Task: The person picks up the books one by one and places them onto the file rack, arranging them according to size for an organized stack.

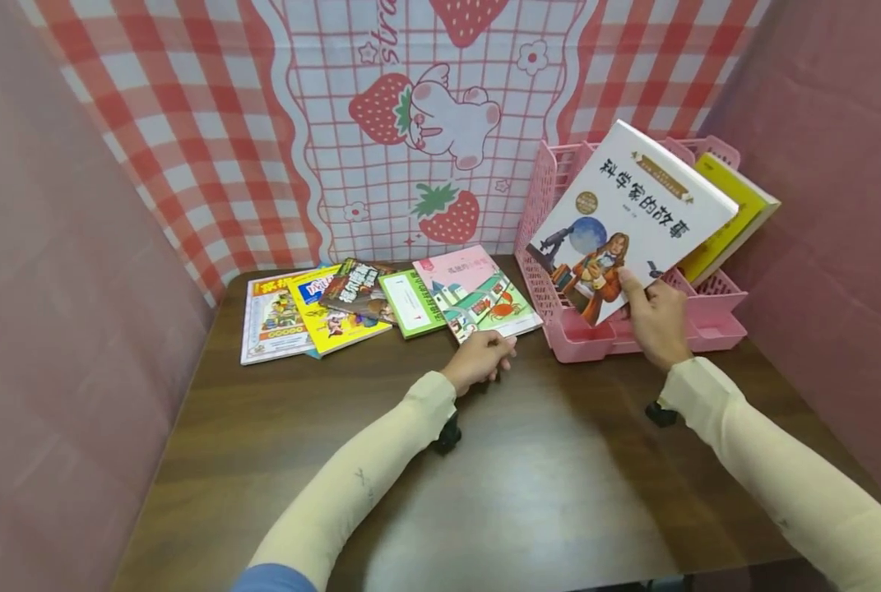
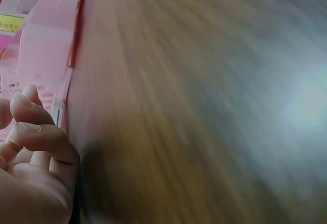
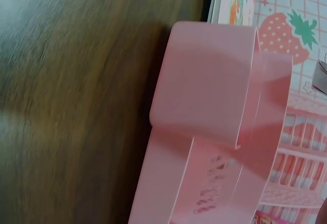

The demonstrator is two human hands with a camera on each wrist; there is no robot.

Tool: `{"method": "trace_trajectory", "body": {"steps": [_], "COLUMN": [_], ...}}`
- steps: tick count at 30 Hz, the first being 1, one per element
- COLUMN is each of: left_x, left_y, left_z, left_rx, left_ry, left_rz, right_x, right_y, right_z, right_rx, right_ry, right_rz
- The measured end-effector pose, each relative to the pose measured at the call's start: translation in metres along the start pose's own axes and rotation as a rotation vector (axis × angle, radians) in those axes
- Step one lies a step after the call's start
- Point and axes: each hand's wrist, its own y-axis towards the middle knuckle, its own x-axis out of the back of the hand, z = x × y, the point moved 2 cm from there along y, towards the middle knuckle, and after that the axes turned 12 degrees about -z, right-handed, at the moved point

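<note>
My right hand (image 1: 658, 321) grips a white book (image 1: 632, 214) by its lower edge, thumb on the front cover. The cover shows a long-haired figure, a telescope and a blue globe. The book is tilted in front of the pink file rack (image 1: 577, 349) and hides part of it. In the right wrist view the rack (image 3: 209, 76) fills the middle. My left hand (image 1: 480, 359) is just in front of a pink book (image 1: 477, 288) with a red crab on its cover. In the left wrist view the left hand (image 2: 38, 157) has loosely bent fingers with nothing between them.
A yellow-green book (image 1: 736, 218) leans in the rack's right side. Several books lie overlapping along the table's back edge, among them a green-edged one (image 1: 414, 304), a dark one (image 1: 354, 288) and a yellow one (image 1: 336, 329). A strawberry-print cloth (image 1: 314, 164) hangs behind the table (image 1: 529, 485).
</note>
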Motion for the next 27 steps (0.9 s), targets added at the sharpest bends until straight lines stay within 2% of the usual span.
{"method": "trace_trajectory", "body": {"steps": [7,10,15,22,27], "left_x": [-0.020,-0.030,-0.042,-0.061,-0.071], "left_y": [0.007,0.011,0.020,0.028,0.032], "left_z": [-0.011,-0.014,-0.017,-0.016,-0.027], "left_rx": [-0.003,-0.002,0.010,0.045,-0.009], "left_ry": [-0.038,-0.023,-0.014,-0.029,-0.051], "left_rz": [0.008,0.017,-0.026,-0.096,-0.106], "right_x": [0.013,0.021,0.025,0.033,0.040], "right_y": [0.006,0.007,0.009,0.005,0.003], "right_z": [-0.001,-0.001,-0.006,-0.014,-0.019], "right_rx": [-0.001,0.013,0.010,-0.002,-0.022], "right_ry": [-0.039,-0.065,-0.075,-0.114,-0.119], "right_rz": [-0.018,-0.032,-0.018,-0.045,-0.058]}}
